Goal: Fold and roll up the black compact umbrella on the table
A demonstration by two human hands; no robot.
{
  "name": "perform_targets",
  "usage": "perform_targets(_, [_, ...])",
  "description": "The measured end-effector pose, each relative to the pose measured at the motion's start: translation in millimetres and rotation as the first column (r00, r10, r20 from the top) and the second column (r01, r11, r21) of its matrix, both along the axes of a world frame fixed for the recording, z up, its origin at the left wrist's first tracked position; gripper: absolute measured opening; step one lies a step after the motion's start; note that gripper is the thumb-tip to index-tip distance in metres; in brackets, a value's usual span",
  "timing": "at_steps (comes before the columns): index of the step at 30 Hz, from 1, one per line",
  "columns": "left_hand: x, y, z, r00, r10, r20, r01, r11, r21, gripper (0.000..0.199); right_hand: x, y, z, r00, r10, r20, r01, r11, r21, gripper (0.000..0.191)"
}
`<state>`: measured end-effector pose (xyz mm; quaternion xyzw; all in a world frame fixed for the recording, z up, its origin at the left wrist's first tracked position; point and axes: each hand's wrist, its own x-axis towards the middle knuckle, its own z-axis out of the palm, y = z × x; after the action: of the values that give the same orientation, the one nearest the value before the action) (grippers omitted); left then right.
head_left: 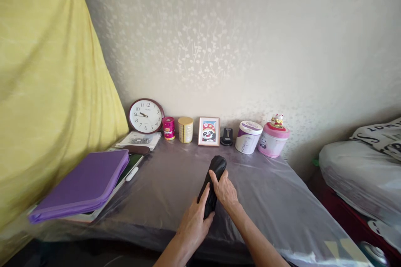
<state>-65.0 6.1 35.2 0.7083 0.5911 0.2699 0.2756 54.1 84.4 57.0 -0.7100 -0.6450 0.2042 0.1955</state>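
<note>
Both hands are closed around what looks like a black folded umbrella (211, 201), held at a slant over the front half of the table. My left hand (194, 222) grips its lower end, thumb on the near side and fingers along the left. Higher up, my right hand (226, 191) wraps the right side with its thumb laid across the front. The rounded top end shows above the right hand, while the fingers cover part of the middle.
A grey plastic-covered table (269, 200) spans the front. On the left lies a purple folder (84, 179) over a board, with a white marker (132, 174) beside it. Along the wall stand a clock (145, 116), several tins, a panda picture frame (209, 132) and a pink tub (273, 142).
</note>
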Motion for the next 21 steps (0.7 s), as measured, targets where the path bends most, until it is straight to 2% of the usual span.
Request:
perform_targets(3, [-1.6, 0.5, -6.0, 1.000, -0.018, 0.008, 0.018, 1.000, -0.022, 0.068, -0.2, 1.6, -9.1, 0.999, 0.021, 0.035, -0.024, 0.997, 0.074, 0.046])
perform_targets(7, [-7.3, 5.0, -11.0, 0.999, -0.025, 0.039, 0.028, 0.997, -0.069, 0.066, 4.8, 6.0, -17.9, 0.993, 0.113, 0.025, -0.116, 0.980, 0.165, 0.036])
perform_targets(11, [-14.4, 10.0, -9.1, 0.997, -0.017, 0.073, 0.028, 0.989, -0.144, 0.065, 12.0, 9.5, -20.9, 0.972, 0.228, -0.058, -0.218, 0.966, 0.142, 0.032])
perform_targets(14, [-17.8, 11.1, -7.2, 0.997, -0.008, 0.077, 0.020, 0.988, -0.153, 0.064, 14.0, 7.1, -20.4, 0.964, 0.238, -0.118, -0.225, 0.968, 0.113, 0.036])
perform_targets(16, [-18.8, 11.3, -6.9, 0.998, -0.011, 0.064, 0.020, 0.991, -0.136, 0.064, 14.4, 4.1, -19.8, 0.955, 0.259, -0.145, -0.239, 0.961, 0.141, 0.036])
perform_targets(21, [-19.0, 12.1, -7.3, 1.000, -0.029, 0.011, 0.031, 0.991, -0.130, 0.065, 19.3, 1.4, -18.8, 0.852, 0.417, -0.317, -0.335, 0.899, 0.282, 0.012])
